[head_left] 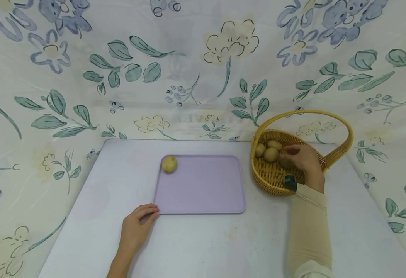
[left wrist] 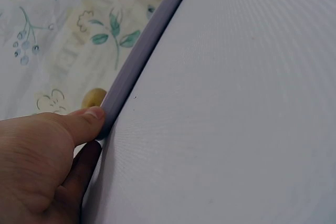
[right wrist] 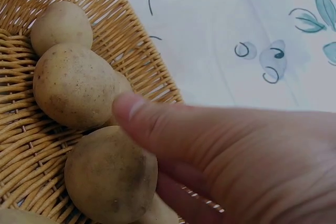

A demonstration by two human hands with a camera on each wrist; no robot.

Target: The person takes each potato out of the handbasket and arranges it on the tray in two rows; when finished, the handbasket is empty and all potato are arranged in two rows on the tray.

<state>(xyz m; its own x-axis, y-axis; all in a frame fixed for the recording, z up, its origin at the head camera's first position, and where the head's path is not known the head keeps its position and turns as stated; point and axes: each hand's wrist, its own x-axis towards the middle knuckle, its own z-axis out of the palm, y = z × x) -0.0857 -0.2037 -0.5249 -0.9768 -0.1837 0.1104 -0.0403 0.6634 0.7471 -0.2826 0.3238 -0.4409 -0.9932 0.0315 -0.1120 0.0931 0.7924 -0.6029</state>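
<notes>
A lilac tray (head_left: 203, 185) lies on the white table, with one potato (head_left: 169, 164) in its far left corner. My left hand (head_left: 136, 227) pinches the tray's near left corner; in the left wrist view the thumb rests on the rim (left wrist: 126, 77) and a finger is below it. At the right, my right hand (head_left: 305, 160) reaches into a wicker basket (head_left: 269, 181) of several potatoes (head_left: 270, 155). Its thumb and fingers are round one potato (right wrist: 110, 174), partly hidden behind the hand in the head view. Other potatoes (right wrist: 73, 85) lie beside it in the right wrist view.
The basket's tall handle (head_left: 303, 112) arches over its far side and comes down on the right. Behind the table (head_left: 203, 243) hangs a floral cloth (head_left: 189, 77), which also covers both sides. A dark device (head_left: 289, 182) sits at the right wrist.
</notes>
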